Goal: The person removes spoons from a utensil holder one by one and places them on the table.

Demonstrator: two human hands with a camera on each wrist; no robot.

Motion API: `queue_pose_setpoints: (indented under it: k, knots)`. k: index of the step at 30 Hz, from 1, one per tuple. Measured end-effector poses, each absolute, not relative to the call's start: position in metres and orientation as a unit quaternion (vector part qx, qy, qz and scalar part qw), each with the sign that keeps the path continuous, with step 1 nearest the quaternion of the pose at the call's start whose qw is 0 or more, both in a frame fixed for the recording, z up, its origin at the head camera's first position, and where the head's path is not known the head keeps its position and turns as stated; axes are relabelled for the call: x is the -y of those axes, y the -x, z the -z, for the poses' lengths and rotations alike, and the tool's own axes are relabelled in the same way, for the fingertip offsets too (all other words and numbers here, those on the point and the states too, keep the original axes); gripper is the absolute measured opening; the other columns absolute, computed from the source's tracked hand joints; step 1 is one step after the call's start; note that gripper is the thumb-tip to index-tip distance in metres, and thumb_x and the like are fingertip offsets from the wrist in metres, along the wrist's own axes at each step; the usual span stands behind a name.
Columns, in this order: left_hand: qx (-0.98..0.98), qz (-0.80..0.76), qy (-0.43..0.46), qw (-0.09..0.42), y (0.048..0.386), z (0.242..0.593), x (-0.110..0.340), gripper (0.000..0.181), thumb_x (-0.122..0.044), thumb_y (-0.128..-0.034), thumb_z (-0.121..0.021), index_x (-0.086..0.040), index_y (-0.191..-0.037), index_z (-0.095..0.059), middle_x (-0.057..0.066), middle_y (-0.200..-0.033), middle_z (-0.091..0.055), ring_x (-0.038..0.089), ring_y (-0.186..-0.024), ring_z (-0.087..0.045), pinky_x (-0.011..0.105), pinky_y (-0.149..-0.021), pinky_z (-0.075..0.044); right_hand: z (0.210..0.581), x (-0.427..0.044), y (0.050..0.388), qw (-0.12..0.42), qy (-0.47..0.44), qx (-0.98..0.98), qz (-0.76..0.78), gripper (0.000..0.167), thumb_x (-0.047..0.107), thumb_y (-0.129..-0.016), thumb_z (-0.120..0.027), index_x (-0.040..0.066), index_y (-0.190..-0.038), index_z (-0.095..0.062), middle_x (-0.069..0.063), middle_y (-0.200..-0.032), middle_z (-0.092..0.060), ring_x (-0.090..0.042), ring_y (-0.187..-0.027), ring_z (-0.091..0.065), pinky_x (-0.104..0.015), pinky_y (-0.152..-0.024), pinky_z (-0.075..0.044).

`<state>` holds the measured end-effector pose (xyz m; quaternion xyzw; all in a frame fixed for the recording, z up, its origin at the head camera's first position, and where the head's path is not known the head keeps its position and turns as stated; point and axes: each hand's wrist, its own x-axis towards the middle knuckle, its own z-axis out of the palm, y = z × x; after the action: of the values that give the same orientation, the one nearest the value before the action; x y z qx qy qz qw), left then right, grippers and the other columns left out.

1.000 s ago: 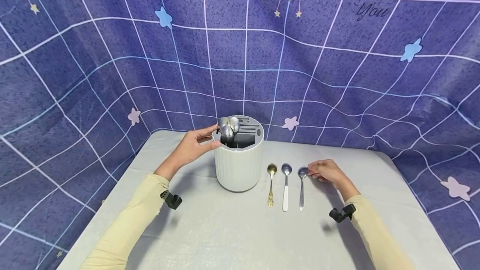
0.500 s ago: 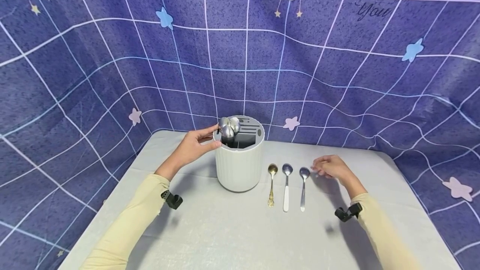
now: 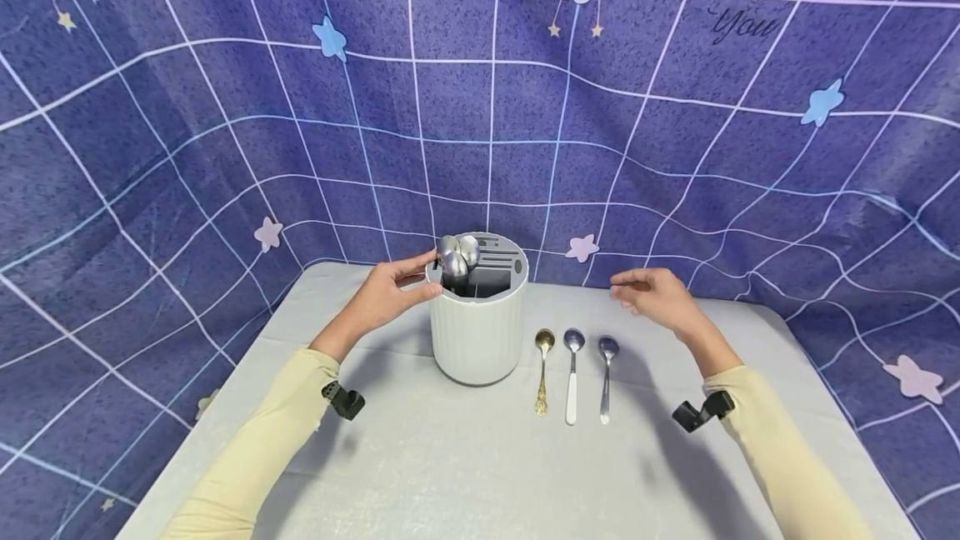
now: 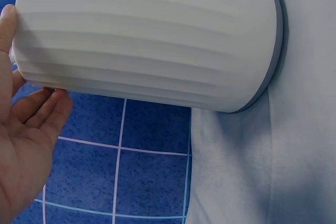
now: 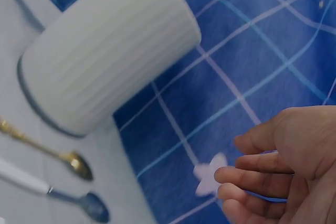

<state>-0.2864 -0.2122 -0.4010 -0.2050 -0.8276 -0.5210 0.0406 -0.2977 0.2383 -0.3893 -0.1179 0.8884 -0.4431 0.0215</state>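
A white ribbed utensil holder [image 3: 477, 340] stands upright with several spoons [image 3: 454, 262] in its left compartment, bowls up. My left hand [image 3: 386, 294] grips its rim from the left, thumb on the near side and fingers towards the back; the left wrist view shows this hand [image 4: 31, 135] against the ribbed wall. To the right lie a gold spoon [image 3: 542, 369], a white-handled spoon [image 3: 572, 373] and a silver spoon [image 3: 605, 377], side by side. My right hand [image 3: 656, 298] hovers behind the silver spoon, fingers loosely bent; nothing is held in the right hand [image 5: 283, 171].
A pale cloth covers the table [image 3: 420, 473]. Behind and to the left, a purple gridded curtain [image 3: 480, 98] hangs close to the table's edge. The holder's grey top has slots [image 3: 498, 255] on its right side.
My right hand has left the silver spoon's bowl, drawn back to the right, then risen towards the curtain. The spoons lie as before. My left hand stays on the holder.
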Motion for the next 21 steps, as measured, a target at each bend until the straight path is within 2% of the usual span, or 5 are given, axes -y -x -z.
queue_pose_setpoints:
  k: [3,7,10,15,21]
  knots:
    - [0.827,0.522,0.204,0.04,0.286,0.401,0.212,0.061,-0.023,-0.0928,-0.079,-0.015,-0.148,-0.055,0.011,-0.152,-0.052,0.038,-0.132,-0.057,0.05,-0.112,-0.048,0.374,-0.228,0.297,0.006,0.13,-0.892,0.432,0.035,0.023,-0.099,-0.068,0.0,-0.125,-0.07,-0.018,-0.108,-0.076,-0.014,-0.084,-0.067,-0.028,-0.074,-0.06]
    - [0.824,0.527,0.203,0.04,0.286,0.401,0.21,0.061,-0.016,-0.0931,-0.078,-0.011,-0.149,-0.053,0.014,-0.152,-0.05,0.041,-0.132,-0.055,0.05,-0.112,-0.047,0.357,-0.215,0.294,-0.003,0.145,-0.89,0.433,0.033,0.024,-0.099,-0.068,0.003,-0.125,-0.07,-0.017,-0.111,-0.076,-0.02,-0.094,-0.07,-0.025,-0.076,-0.059]
    - [0.825,0.527,0.202,0.04,0.286,0.401,0.21,0.061,-0.016,-0.0931,-0.078,-0.011,-0.149,-0.053,0.014,-0.152,-0.05,0.041,-0.132,-0.056,0.05,-0.112,-0.047,0.347,-0.203,0.291,-0.004,0.156,-0.885,0.439,0.033,0.023,-0.099,-0.069,0.004,-0.126,-0.07,-0.018,-0.113,-0.075,-0.025,-0.102,-0.071,-0.028,-0.079,-0.061]
    - [0.825,0.524,0.206,0.043,0.286,0.402,0.212,0.061,-0.024,-0.0927,-0.079,-0.016,-0.148,-0.056,0.012,-0.151,-0.052,0.038,-0.131,-0.057,0.051,-0.112,-0.047,0.334,-0.181,0.286,-0.008,0.184,-0.876,0.445,0.034,0.024,-0.098,-0.071,0.005,-0.127,-0.07,-0.016,-0.119,-0.074,-0.026,-0.106,-0.072,-0.034,-0.085,-0.062]
    - [0.822,0.526,0.213,0.049,0.287,0.404,0.213,0.061,-0.027,-0.0921,-0.079,-0.016,-0.148,-0.056,0.012,-0.151,-0.052,0.038,-0.13,-0.058,0.051,-0.111,-0.048,0.319,-0.154,0.279,-0.031,0.226,-0.873,0.432,0.034,0.024,-0.096,-0.075,0.01,-0.126,-0.072,-0.008,-0.109,-0.078,-0.024,-0.102,-0.074,-0.043,-0.088,-0.062]
